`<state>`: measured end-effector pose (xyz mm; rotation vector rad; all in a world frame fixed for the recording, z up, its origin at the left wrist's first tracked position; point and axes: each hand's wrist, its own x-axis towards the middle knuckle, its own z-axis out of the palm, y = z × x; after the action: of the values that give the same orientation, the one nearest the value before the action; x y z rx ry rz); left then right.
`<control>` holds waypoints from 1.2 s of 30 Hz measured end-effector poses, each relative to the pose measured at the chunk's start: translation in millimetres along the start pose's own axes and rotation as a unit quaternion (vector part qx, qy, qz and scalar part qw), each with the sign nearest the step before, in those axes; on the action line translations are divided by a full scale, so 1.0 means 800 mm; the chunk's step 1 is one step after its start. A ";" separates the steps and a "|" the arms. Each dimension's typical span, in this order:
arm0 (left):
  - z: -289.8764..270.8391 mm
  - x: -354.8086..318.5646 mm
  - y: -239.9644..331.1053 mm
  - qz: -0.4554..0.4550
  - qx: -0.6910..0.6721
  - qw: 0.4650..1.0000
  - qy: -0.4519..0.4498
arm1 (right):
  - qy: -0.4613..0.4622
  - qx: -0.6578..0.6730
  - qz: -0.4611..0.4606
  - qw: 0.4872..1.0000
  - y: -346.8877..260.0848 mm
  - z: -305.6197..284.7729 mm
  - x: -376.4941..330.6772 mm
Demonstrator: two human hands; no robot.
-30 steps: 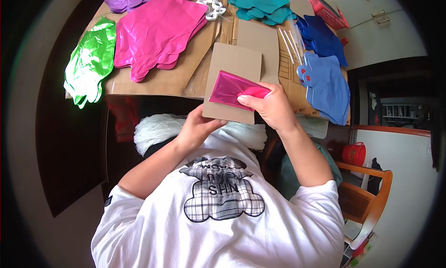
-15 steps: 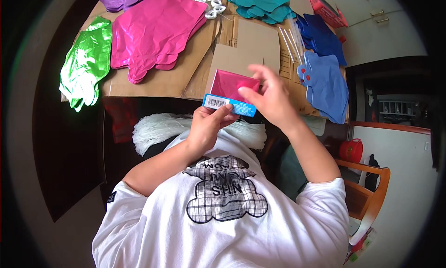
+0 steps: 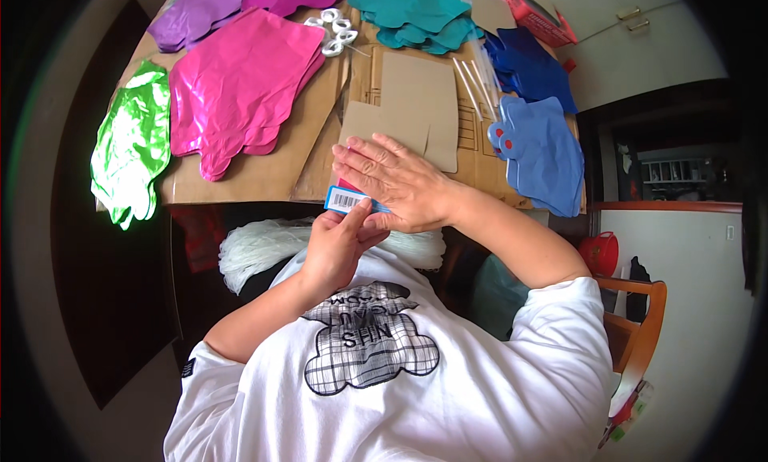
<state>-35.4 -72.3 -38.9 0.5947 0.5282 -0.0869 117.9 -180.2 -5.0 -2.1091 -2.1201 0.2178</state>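
Note:
My left hand [image 3: 336, 250] pinches the lower edge of a small flat packet with a blue and white barcode card [image 3: 344, 199], thumb on top. Of the packet's folded pink foil [image 3: 346, 184], just a sliver shows. My right hand [image 3: 408, 186] lies over the packet with its fingers stretched out, hiding most of it. Both hands are at the table's near edge, just in front of a flat piece of brown cardboard [image 3: 420, 102].
Stacked foil balloons cover the cardboard-topped table [image 3: 312, 110]: pink [image 3: 240, 86], green [image 3: 132, 138], teal [image 3: 416, 14], dark blue [image 3: 528, 70] and light blue [image 3: 544, 158]. White ribbon rolls [image 3: 340, 34] and thin white sticks [image 3: 470, 90] lie among them. White strands [image 3: 256, 250] rest across my lap.
My right hand has come down and left, flattening over the packet and covering its pink foil. My left hand still holds the card, slightly lower. The view has shifted a little.

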 end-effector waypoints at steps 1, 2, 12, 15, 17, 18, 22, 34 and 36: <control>-0.001 0.001 0.000 0.002 0.014 1.000 0.011 | 0.019 0.044 0.001 0.999 0.001 -0.003 -0.001; -0.003 0.000 -0.003 0.005 0.012 1.000 0.003 | 0.039 0.089 0.002 0.995 0.002 -0.006 -0.004; -0.021 -0.026 0.003 0.030 -0.059 0.996 -0.067 | 0.138 -0.196 0.135 0.962 0.007 -0.041 -0.081; -0.028 -0.028 0.003 0.052 -0.058 0.995 -0.064 | 0.248 -0.137 0.172 0.943 0.012 -0.047 -0.081; -0.028 -0.032 0.007 0.069 -0.052 0.994 -0.060 | 0.373 -0.068 0.200 0.903 0.028 -0.071 -0.086; -0.026 -0.037 0.010 0.081 -0.041 0.994 -0.067 | 0.409 0.013 0.265 0.873 0.030 -0.098 -0.089; -0.026 -0.027 0.005 0.079 -0.023 0.993 -0.084 | 0.564 0.154 0.332 0.740 0.087 -0.202 -0.124; 0.003 -0.004 -0.015 0.022 -0.007 1.000 -0.019 | 0.325 -0.204 0.374 0.845 0.356 -0.114 -0.138; 0.002 -0.004 -0.016 0.018 -0.007 1.000 -0.015 | 0.264 -0.263 0.416 0.830 0.367 -0.095 -0.132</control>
<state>-40.4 -84.4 -42.6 0.5881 0.4895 -0.0585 421.5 -283.8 9.9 -2.8152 -0.9036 -0.8642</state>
